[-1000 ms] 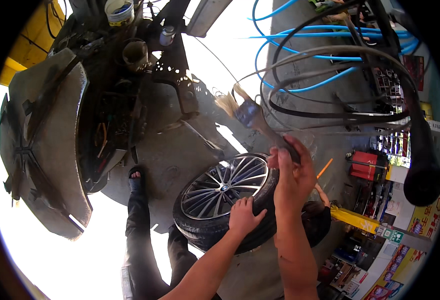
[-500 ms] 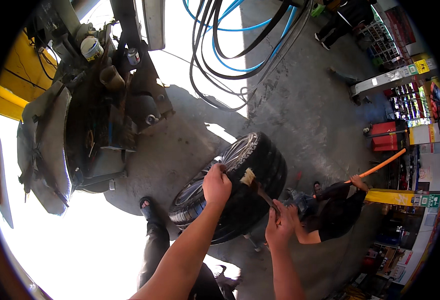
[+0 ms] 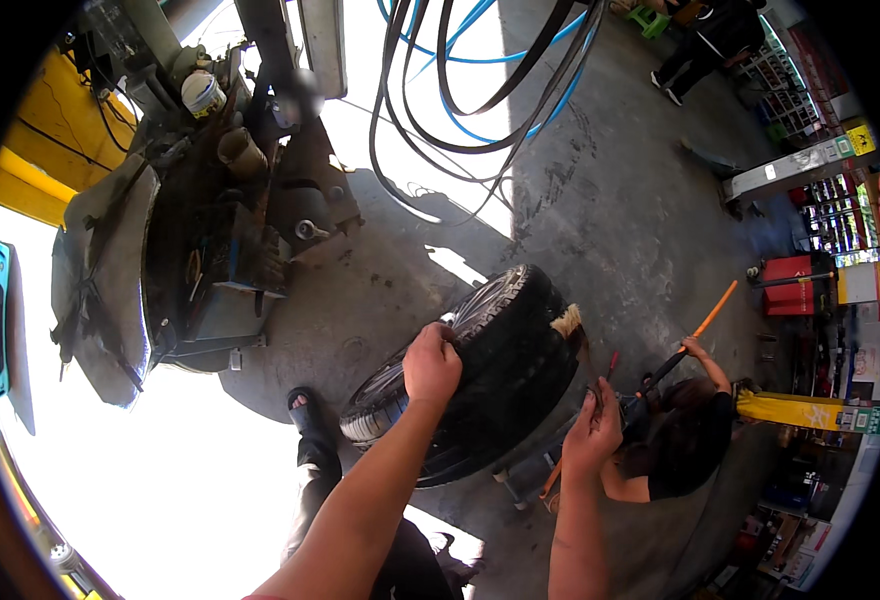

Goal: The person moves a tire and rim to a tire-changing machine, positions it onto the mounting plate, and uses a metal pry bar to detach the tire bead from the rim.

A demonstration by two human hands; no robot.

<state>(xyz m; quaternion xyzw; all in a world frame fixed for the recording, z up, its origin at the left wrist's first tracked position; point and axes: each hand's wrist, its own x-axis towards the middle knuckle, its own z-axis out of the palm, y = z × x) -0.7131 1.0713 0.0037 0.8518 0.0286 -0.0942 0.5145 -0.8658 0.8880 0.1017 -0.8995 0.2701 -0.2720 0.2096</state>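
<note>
A black tyre point(image 3: 500, 390) on a multi-spoke wheel point(image 3: 470, 308) stands tilted in front of me. My left hand point(image 3: 432, 365) grips its upper left rim edge with curled fingers. My right hand point(image 3: 592, 430), to the right of the tyre, is closed on the handle of a paintbrush point(image 3: 568, 322). The brush's pale bristles lie against the upper right of the dark tread. My legs and a sandalled foot point(image 3: 300, 408) show below at the left.
A tyre machine point(image 3: 110, 280) fills the left. Black and blue hoses point(image 3: 460, 140) hang above. A crouching co-worker point(image 3: 685, 440) grips an orange-handled tool point(image 3: 712, 310) at the right. Another person point(image 3: 700, 60) walks at the back. A yellow lift arm point(image 3: 790, 405) is at the right.
The brush has come down from upright in the air to the tyre, then moved up along the tread. My left hand moved up the rim. The wheel now stands more on edge.
</note>
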